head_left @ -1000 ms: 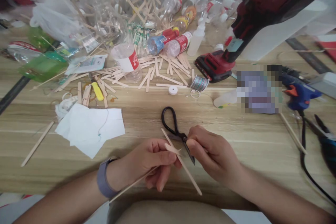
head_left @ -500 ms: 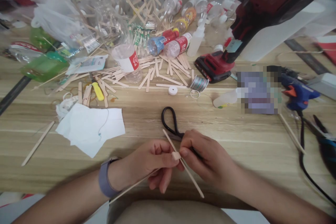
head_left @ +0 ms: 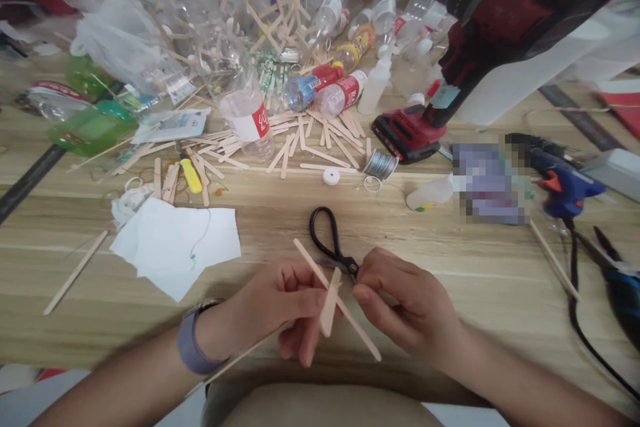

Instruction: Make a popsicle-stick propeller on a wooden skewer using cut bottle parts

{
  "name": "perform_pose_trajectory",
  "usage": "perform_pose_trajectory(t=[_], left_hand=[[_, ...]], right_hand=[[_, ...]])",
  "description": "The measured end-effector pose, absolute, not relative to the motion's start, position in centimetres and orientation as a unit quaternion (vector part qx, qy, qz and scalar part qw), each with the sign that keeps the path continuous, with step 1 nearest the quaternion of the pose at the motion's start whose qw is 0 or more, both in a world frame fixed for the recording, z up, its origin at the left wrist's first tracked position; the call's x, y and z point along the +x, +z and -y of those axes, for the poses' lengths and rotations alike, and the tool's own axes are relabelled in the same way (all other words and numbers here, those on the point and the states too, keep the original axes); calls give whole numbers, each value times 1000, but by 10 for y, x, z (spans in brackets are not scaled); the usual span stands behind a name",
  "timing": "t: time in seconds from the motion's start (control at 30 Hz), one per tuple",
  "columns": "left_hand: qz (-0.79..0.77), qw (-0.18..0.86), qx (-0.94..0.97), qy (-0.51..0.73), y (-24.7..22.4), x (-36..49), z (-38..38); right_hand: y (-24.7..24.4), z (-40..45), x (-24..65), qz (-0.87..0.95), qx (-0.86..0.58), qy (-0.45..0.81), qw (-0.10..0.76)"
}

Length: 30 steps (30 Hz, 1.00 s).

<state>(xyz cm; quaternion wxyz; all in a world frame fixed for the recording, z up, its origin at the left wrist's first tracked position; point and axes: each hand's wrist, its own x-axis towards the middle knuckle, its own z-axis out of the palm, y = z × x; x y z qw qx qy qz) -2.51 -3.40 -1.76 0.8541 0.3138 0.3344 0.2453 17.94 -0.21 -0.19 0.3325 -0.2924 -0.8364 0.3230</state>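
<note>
My left hand (head_left: 295, 300) pinches two pale wooden craft sticks that cross each other. The long stick (head_left: 363, 333) slants from upper left to lower right, while the short piece (head_left: 329, 310) stands across it with a splintered upper end. A thin rod (head_left: 245, 357) runs out below my left palm toward the wrist. Just right of the sticks, apart from them, is my right hand (head_left: 405, 300), fingers curled and thumb against them; whatever is inside is hidden. Behind it, black-handled scissors (head_left: 327, 233) lie spread on the table, partly covered by that hand.
White paper (head_left: 175, 247) lies at left near a yellow-handled tool (head_left: 191, 175). Loose craft sticks (head_left: 325, 157) and plastic bottles (head_left: 250, 123) crowd the back. A red-black cordless drill (head_left: 410, 130) stands right of a thread spool (head_left: 381, 163); a blue glue gun (head_left: 570, 180) lies farther right.
My right hand has moved off the sticks to the right, uncovering the scissors' pivot and a blade. The short piece has turned and shows more of its length in my left hand.
</note>
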Motion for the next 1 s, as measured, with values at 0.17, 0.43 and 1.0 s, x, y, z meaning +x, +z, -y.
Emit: perform_pose_trajectory(t=[0.17,0.43,1.0], left_hand=[[-366,839,325,238,-18,-25,34],[-376,830,349,218,-20,-23,33],[-367,828,364,219,-19,-21,34]], right_hand=[[-2,3,177,802,-337,366,330],[-1,3,175,800,-314,392,328],[-6,4,176,771,-329,462,290]])
